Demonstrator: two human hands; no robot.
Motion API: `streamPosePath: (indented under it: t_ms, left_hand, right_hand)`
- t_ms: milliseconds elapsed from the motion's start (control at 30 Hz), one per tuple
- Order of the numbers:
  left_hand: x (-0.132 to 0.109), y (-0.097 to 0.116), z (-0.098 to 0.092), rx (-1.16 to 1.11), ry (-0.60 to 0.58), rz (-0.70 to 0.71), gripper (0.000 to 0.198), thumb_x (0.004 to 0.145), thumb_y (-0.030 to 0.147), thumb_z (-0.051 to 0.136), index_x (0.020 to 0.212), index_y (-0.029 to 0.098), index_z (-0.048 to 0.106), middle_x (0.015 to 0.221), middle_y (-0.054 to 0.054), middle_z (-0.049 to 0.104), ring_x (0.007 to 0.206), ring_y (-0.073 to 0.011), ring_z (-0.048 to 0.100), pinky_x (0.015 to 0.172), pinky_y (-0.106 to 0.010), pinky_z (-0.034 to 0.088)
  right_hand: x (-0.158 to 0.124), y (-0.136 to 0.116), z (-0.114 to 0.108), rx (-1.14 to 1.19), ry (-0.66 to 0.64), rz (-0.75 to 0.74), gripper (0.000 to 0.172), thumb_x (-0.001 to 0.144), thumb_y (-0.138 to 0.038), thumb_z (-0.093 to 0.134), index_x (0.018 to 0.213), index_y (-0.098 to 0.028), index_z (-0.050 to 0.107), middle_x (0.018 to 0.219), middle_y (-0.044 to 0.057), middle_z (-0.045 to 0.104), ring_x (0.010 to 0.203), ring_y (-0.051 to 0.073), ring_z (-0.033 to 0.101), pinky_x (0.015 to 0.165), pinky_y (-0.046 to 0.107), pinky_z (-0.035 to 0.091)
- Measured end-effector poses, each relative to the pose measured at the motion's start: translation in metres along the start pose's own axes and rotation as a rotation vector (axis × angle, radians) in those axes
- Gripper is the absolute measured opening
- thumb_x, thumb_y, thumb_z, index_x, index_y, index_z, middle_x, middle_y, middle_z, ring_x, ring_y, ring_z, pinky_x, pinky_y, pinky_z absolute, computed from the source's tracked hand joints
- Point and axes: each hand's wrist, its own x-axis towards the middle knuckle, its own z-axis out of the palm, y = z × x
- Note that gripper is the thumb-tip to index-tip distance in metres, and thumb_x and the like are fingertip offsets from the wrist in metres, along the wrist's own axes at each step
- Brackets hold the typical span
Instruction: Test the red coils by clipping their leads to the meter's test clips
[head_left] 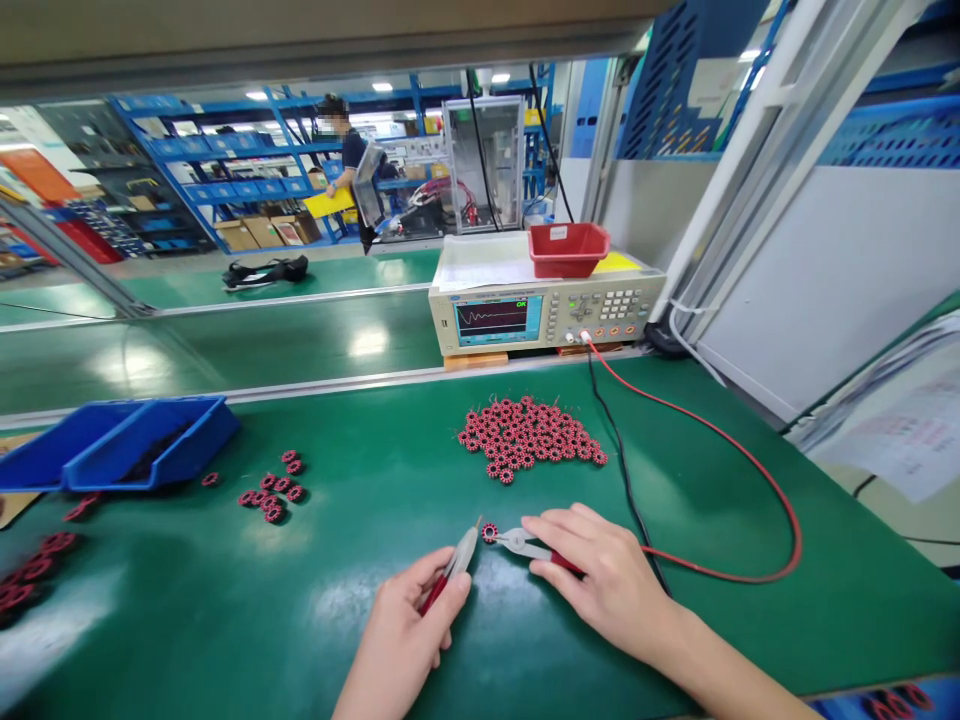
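On the green bench, a small ring-shaped wound coil (489, 533) with red windings lies between my hands. My right hand (611, 570) grips grey-nosed pliers (519, 541) with red handles, their jaw tips at the coil's right edge. Whether the jaws pinch the coil or its wire, I cannot tell. My left hand (412, 620) is closed around a second red-handled, grey-nosed tool (463, 553), seen edge-on. A thin copper-coloured tip shows at its end, just left of the coil. Beyond both hands, many similar coils sit in a pile (529, 435).
A bench tester (547, 310) with a lit screen reading OK carries a red bin (568, 250). Its red cable (780, 490) and black cable (619, 440) cross the bench at right. Blue bins (154, 445) and loose coils (274, 490) lie left. A person (352, 160) stands behind.
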Motion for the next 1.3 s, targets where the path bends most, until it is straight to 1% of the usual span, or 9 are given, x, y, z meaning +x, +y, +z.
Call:
streamPosePath:
  t_ms: [200, 500, 767, 833, 967, 1100, 1300]
  left_hand:
    - [0.0006, 0.0010, 0.0016, 0.008, 0.031, -0.012, 0.073, 0.071, 0.064, 0.057, 0.115, 0.006, 0.055, 0.063, -0.002, 0.057, 0.042, -0.0093, 0.046, 0.034, -0.017, 0.037]
    - [0.0007, 0.0006, 0.0018, 0.000, 0.034, -0.010, 0.071, 0.072, 0.062, 0.057, 0.114, 0.006, 0.055, 0.062, -0.002, 0.057, 0.041, -0.0091, 0.046, 0.033, -0.017, 0.037]
    - [0.0010, 0.0020, 0.0027, 0.006, 0.042, -0.010, 0.069, 0.072, 0.061, 0.057, 0.113, 0.007, 0.056, 0.062, -0.002, 0.057, 0.041, -0.0092, 0.046, 0.034, -0.017, 0.036]
    - [0.0006, 0.0021, 0.0025, 0.010, 0.041, -0.008, 0.068, 0.073, 0.061, 0.057, 0.114, 0.007, 0.055, 0.062, -0.002, 0.057, 0.042, -0.0094, 0.046, 0.034, -0.017, 0.037]
    - [-0.0005, 0.0022, 0.0021, 0.004, 0.026, 0.002, 0.064, 0.075, 0.059, 0.056, 0.113, 0.008, 0.057, 0.063, -0.001, 0.056, 0.043, -0.0093, 0.046, 0.034, -0.017, 0.037]
    - [-0.0009, 0.0022, 0.0018, -0.008, 0.024, 0.013, 0.061, 0.077, 0.058, 0.056, 0.113, 0.009, 0.057, 0.064, -0.001, 0.057, 0.043, -0.0091, 0.046, 0.034, -0.016, 0.036]
    - [0.0001, 0.0023, 0.0020, 0.004, 0.022, 0.016, 0.064, 0.076, 0.059, 0.056, 0.115, 0.008, 0.056, 0.064, -0.002, 0.057, 0.043, -0.0093, 0.046, 0.034, -0.016, 0.036]
  right_hand:
    - [0.0005, -0.0008, -0.0002, 0.016, 0.005, 0.004, 0.030, 0.087, -0.022, 0.057, 0.117, -0.019, 0.058, 0.105, 0.006, 0.065, 0.082, 0.022, 0.056, 0.072, 0.035, 0.050]
    - [-0.0004, 0.0007, 0.0010, 0.002, -0.008, 0.009, 0.030, 0.088, -0.023, 0.056, 0.117, -0.020, 0.058, 0.105, 0.006, 0.064, 0.083, 0.022, 0.056, 0.074, 0.035, 0.050]
    - [-0.0002, 0.0011, -0.0025, 0.049, 0.001, 0.021, 0.028, 0.089, -0.023, 0.054, 0.117, -0.021, 0.058, 0.105, 0.005, 0.065, 0.083, 0.020, 0.057, 0.075, 0.034, 0.049]
    - [-0.0015, 0.0032, -0.0036, 0.060, 0.025, 0.038, 0.028, 0.090, -0.023, 0.053, 0.116, -0.020, 0.059, 0.104, 0.006, 0.065, 0.085, 0.020, 0.058, 0.076, 0.034, 0.049]
    - [-0.0047, 0.0076, -0.0049, 0.056, 0.066, 0.121, 0.027, 0.089, -0.026, 0.053, 0.115, -0.019, 0.060, 0.104, 0.007, 0.065, 0.090, 0.021, 0.058, 0.080, 0.035, 0.050]
    - [-0.0049, 0.0071, -0.0051, 0.065, 0.041, 0.160, 0.027, 0.088, -0.025, 0.054, 0.114, -0.020, 0.060, 0.102, 0.006, 0.064, 0.091, 0.021, 0.058, 0.080, 0.035, 0.051]
    - [-0.0031, 0.0051, -0.0033, 0.072, 0.019, 0.168, 0.028, 0.087, -0.024, 0.055, 0.115, -0.022, 0.060, 0.102, 0.005, 0.063, 0.091, 0.020, 0.057, 0.082, 0.035, 0.050]
